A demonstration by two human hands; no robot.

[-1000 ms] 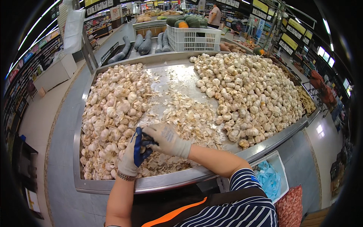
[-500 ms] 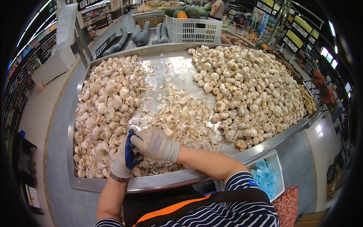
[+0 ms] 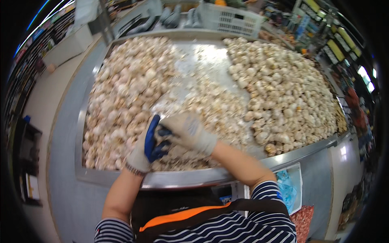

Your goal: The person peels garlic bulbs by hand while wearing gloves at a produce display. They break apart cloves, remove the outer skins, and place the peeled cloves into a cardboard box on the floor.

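Both my hands wear pale knit gloves with blue coated palms, and meet over the near edge of a metal display table [image 3: 194,178]. My left hand [image 3: 149,146] has its thumb raised and its fingers apart; I see nothing in its blue palm. My right hand [image 3: 187,128] is turned back up, its fingers bent in toward the left thumb and palm. Motion blur hides whether anything small is between its fingertips. Beside my left hand a heap of garlic bulbs [image 3: 129,85] fills the table's left side. Loose garlic skins [image 3: 219,103] lie beyond my right hand.
A second garlic heap [image 3: 291,93] covers the table's right side. Behind the table stand a white plastic crate [image 3: 234,20] and dark long gourds [image 3: 172,18]. At the near right are a white bin [image 3: 299,188] with blue bags [image 3: 286,190] and a red mesh sack [image 3: 303,220].
The view has tilted down and shifted, so the table sits higher in it. My hands have parted slightly, and the left hand's fingers have spread from its thumb.
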